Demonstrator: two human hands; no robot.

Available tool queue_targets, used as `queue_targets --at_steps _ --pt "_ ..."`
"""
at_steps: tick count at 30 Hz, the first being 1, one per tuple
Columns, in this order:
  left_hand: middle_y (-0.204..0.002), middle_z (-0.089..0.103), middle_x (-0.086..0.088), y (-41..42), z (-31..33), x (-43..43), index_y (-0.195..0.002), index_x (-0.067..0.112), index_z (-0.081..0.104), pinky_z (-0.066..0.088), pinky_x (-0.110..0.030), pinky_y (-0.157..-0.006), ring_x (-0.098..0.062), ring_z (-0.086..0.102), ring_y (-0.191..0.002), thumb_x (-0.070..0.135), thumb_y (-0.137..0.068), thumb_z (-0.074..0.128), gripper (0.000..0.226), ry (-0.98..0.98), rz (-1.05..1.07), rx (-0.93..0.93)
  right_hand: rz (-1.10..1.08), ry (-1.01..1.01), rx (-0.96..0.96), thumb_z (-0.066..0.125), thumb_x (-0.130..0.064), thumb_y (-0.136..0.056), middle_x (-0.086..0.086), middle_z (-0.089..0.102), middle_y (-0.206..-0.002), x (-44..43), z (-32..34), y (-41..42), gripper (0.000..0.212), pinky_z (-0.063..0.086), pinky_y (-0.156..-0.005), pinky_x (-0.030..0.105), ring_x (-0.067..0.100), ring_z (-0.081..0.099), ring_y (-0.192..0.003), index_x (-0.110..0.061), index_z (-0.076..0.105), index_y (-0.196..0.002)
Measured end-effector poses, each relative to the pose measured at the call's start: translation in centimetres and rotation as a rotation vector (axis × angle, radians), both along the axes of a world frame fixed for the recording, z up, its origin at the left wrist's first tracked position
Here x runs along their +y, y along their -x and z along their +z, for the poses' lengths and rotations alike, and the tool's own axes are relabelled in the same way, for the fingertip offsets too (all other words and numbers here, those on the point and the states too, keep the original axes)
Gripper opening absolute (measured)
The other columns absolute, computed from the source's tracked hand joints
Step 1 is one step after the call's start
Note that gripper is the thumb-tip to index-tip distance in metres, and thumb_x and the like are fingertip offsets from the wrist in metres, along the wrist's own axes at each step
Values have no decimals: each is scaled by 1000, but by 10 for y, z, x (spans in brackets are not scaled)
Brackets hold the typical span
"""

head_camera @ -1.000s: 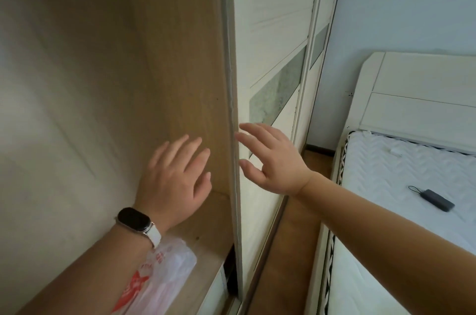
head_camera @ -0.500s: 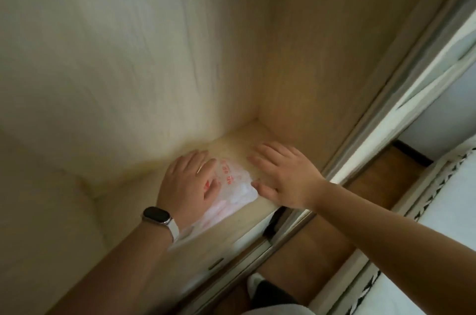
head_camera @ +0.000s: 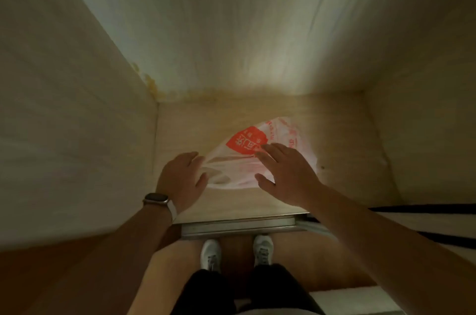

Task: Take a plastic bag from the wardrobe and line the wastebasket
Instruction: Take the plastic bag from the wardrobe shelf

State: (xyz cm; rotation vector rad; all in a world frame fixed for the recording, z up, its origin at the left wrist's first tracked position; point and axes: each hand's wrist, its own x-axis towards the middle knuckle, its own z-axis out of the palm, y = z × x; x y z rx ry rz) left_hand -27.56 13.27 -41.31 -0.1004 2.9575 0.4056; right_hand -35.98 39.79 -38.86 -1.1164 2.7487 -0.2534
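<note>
Head view: wardrobe holds plastic bag (red-printed); left hand pinches it, right hand flat.

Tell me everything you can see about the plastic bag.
The plastic bag is thin, translucent white film with a red-orange printed block and red lettering. It lies crumpled on the wardrobe floor, narrowing toward the left hand, which touches that end, grip unclear. The open right hand covers its right side.

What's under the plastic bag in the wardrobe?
The plastic bag lies on the wardrobe floor; nothing else shows beneath. The right hand covers part of it.
</note>
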Motion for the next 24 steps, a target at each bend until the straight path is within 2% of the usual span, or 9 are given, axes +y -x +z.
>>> queue_targets --at_steps 5,8,14,18,20,24 --pt "-116 66 -16 6 -60 -4 -115 6 65 55 -45 -84 -37 62 -106 40 -83 41 53 -32 117 -73 33 -4 -64 41 -50 -90 10 60 -132 -16 -61 20 53 48 -96 44 31 56 -121 -16 57 -128" --pt "-117 64 -13 12 -101 -8 -119 6 61 55 -44 -85 -35 60 -107 43 -86 40 54 -82 187 -102 19 -14 -124 42 -49 -92 9 55 -139 -25 -99 26 52 44 -101 46 30 50 -128 -16 53 -131" --pt "-136 53 -15 39 -182 -11 -137 8 47 42 -44 -100 -34 48 -124 36 -93 58 53 -193 299 -130 -12 -78 -180 42 -49 -93 10 50 -143 -35 -177 27 52 42 -106 48 31 47 -132 -17 49 -134" --pt "-143 48 -16 49 -229 -19 -142 8 42 38 -44 -105 -34 42 -130 47 -90 52 66 -218 287 -114 -34 -119 -203 44 -48 -94 11 49 -145 -39 -220 24 51 41 -106 47 31 46 -132 -17 47 -135" --pt "-139 50 -18 50 -246 -19 -141 6 43 39 -44 -105 -36 45 -128 52 -88 47 70 -258 263 -118 -47 -135 -222 41 -49 -94 12 49 -145 -40 -236 23 53 41 -107 48 32 47 -132 -16 47 -135" --pt "-121 58 -23 47 -266 -8 -136 3 49 46 -47 -92 -40 52 -111 53 -88 46 70 -261 166 -51 -93 -102 -243 42 -46 -93 13 50 -143 -41 -256 20 52 40 -109 49 33 48 -130 -14 49 -133"
